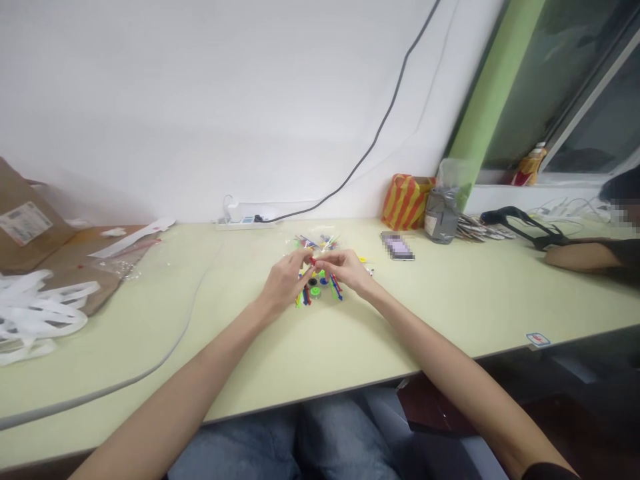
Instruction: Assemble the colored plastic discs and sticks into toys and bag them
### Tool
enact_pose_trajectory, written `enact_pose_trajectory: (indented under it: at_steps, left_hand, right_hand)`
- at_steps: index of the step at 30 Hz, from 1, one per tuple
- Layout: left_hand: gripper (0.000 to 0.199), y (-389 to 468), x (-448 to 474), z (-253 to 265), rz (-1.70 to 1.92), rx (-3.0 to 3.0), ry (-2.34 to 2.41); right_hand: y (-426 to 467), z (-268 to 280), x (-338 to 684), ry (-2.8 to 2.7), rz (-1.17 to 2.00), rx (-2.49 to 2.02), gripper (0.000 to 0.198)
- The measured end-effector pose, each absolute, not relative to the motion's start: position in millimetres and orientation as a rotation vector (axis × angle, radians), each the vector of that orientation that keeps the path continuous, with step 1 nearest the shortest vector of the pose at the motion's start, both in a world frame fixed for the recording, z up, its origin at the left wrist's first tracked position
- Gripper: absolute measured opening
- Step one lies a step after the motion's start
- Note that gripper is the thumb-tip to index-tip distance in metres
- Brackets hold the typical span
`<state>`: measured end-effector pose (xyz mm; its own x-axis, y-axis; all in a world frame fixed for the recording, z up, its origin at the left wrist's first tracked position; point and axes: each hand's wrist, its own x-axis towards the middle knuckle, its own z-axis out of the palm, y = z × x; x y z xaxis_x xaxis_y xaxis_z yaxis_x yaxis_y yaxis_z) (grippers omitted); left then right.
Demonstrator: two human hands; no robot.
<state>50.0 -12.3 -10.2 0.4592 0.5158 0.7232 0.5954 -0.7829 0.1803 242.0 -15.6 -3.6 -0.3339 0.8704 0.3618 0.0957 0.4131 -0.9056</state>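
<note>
My left hand (pixel 290 277) and my right hand (pixel 345 269) meet over the middle of the table. Between their fingertips they pinch a small red plastic piece (pixel 313 261), too small to name more closely. Below the hands lie a green round piece (pixel 315 292), a black round piece (pixel 313 282) and a blue round piece (pixel 324 281). Thin coloured plastic sticks lie on both sides, one bunch (pixel 306 297) by my left hand and another bunch (pixel 336 287) under my right. Behind my fingers more coloured sticks (pixel 320 241) rest in or near clear plastic, partly hidden.
A power strip (pixel 245 225) with a black cable stands against the wall. To the right are a phone (pixel 398 246), a striped bag (pixel 406 202) and a grey pouch (pixel 441 215). White straps (pixel 45 310) and a cardboard box lie left. A person's arm (pixel 583 257) rests far right.
</note>
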Motion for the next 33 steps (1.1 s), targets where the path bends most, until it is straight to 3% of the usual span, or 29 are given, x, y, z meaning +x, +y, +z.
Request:
enact_pose_trajectory:
  at_steps: [7, 11, 16, 33]
  left_hand:
    - [0.025, -12, 44, -9, -1.184, -2.647, -0.917]
    - [0.042, -8, 38, -7, -1.065, -2.627, -0.875]
    - [0.049, -1, 29, -4, -0.932, -2.57, -0.893]
    - [0.053, 6, 33, -3, -0.83, -2.558, -0.901]
  right_hand:
    - [-17, -2, 245, -1.665, 1.048, -0.816, 0.035]
    - [-18, 8, 255, -1.891, 0.728, -0.883, 0.022]
    - [-34, 25, 264, -2.227, 0.262, -1.105, 0.007]
    - [-31, 22, 261, -2.639, 0.281, -1.197, 0.003]
